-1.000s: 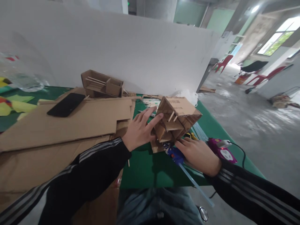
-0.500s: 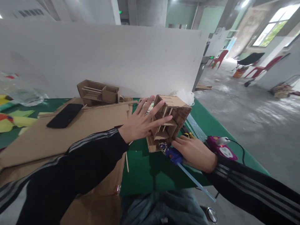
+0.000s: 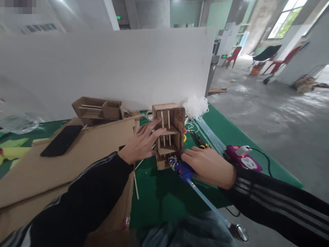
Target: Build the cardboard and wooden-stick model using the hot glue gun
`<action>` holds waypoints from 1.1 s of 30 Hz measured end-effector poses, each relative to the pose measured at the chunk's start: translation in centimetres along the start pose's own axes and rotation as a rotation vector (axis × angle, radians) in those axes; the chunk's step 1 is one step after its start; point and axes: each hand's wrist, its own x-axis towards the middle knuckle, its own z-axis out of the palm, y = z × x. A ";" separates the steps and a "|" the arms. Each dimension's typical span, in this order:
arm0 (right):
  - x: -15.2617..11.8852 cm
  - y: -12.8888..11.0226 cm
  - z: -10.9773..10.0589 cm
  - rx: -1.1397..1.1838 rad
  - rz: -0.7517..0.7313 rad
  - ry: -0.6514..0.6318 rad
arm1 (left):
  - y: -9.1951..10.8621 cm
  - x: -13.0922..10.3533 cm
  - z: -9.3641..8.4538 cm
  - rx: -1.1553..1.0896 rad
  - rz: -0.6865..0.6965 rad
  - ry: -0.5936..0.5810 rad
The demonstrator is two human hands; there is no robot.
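A small cardboard shelf (image 3: 168, 106) with thin wooden sticks across its compartments stands upright on the green table. At its left edge is my left hand (image 3: 141, 142), fingers apart, with the fingertips reaching over the open front near the sticks. Whether they press on the cardboard I cannot tell. My right hand (image 3: 209, 166) is wrapped round a blue hot glue gun (image 3: 185, 172). Its nozzle end, crusted with bits of glue, points at the shelf's bottom compartment. A long clear glue stick (image 3: 207, 200) runs out of the gun's back.
Cardboard sheets (image 3: 97, 147) with a black phone (image 3: 61, 140) cover the left. Behind them is another cardboard box (image 3: 96, 111) with sticks. At right lie pliers (image 3: 199, 139), glue sticks (image 3: 210, 132), white string (image 3: 196, 106) and a purple power strip (image 3: 243, 157) with a cord.
The shelf has gone from tilted to upright and turned its open front toward me. My left hand has shifted left and down to its edge. My right hand still grips the glue gun.
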 end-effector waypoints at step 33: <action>-4.2 5.0 0.8 0.493 0.169 -0.005 | 4.4 3.1 -2.3 -0.003 -0.049 -0.029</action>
